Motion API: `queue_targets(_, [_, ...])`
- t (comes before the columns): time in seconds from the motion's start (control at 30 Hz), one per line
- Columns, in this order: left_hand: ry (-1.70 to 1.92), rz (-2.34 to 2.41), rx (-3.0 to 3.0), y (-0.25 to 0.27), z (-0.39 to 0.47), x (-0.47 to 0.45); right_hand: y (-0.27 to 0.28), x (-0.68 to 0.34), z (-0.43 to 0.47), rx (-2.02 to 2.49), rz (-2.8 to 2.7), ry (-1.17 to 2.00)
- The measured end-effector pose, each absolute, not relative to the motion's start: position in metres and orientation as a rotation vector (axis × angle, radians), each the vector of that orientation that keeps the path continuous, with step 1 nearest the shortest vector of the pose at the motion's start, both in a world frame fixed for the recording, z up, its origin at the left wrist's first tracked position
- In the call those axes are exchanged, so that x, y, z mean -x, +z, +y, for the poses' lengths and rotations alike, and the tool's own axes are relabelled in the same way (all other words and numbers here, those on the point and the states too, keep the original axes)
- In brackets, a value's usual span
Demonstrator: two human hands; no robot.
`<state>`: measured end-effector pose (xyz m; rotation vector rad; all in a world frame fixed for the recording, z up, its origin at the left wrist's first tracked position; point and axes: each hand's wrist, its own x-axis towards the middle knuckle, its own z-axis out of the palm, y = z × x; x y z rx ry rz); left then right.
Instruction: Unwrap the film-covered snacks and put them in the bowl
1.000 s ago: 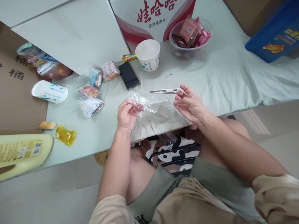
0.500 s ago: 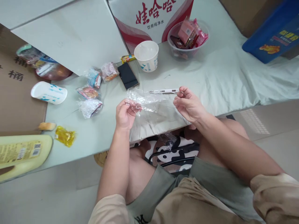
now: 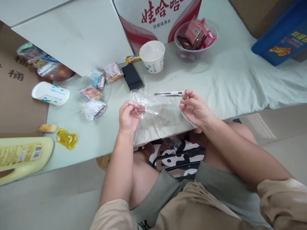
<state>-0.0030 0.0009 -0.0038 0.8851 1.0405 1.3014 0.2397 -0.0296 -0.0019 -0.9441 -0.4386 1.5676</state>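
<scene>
1. Currently, a crumpled clear plastic wrapper (image 3: 151,103) is pinched by the left hand (image 3: 129,116), the thumb pressed to bent fingers, the grip small and nearly closed.
2. The right hand (image 3: 194,107) is held with its fingers half curled and the thumb brought near them; whether a thin edge of film is gripped there cannot be told.
3. The wrapper is spread between the two hands, above the front part of the cloth-covered table (image 3: 223,80). It is see-through, creased and marked with bright glints; the cloth is seen through it.
4. A white utility knife (image 3: 170,93) is laid just beyond the wrapper, its right end overlapped in view by the right fingertips; contact cannot be made out.
5. A clear plastic bowl (image 3: 178,52) is filled with pink and dark wrapped packets (image 3: 193,32), some heaped above the rim.
6. An upright paper cup (image 3: 154,65) is placed left of the bowl; something pale and translucent is seen inside, too faint to be identified.
7. A second paper cup (image 3: 54,94) is found lying on its side at far left, mouth turned left, its inside hidden.
</scene>
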Motion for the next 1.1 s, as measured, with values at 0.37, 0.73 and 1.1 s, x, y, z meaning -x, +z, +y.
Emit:
queue_targets(0.37, [1.291,1.043,-0.851,-0.002,-0.001,0.004,-0.003,-0.238,-0.032,0.960,-0.464,1.567])
queue_targets(0.73, [1.019,0.960,-0.822,0.008,-0.011,-0.002,-0.002,-0.235,-0.040,0.900,-0.564,1.873])
queue_targets(1.1, [0.678,0.925,-0.957,-0.007,-0.010,0.003,0.000,-0.238,-0.039,0.989,-0.749,1.691])
